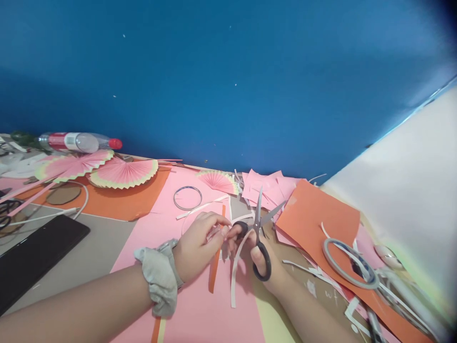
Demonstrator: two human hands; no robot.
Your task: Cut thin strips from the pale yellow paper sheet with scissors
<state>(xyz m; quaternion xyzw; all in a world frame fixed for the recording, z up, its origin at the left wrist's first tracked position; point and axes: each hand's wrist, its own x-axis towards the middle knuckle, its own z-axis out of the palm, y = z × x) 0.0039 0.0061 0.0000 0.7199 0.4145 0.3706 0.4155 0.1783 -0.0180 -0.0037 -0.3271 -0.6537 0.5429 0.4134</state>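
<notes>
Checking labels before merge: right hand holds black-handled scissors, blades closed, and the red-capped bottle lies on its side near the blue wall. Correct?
One fix: the scissors are open, blades spread in a V, as the head view shows. The right hand does hold them, and the red-capped bottle lies on its side near the blue wall.

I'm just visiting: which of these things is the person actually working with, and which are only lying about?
Seemingly in use:
Scissors, blades apart, in the right grip
Orange strip, by the left grip
White strip, beside the scissors
Pink paper, underneath

Probably just lying about:
Bottle, on its side
Black phone
Pleated fans, untouched, though perhaps related
</notes>
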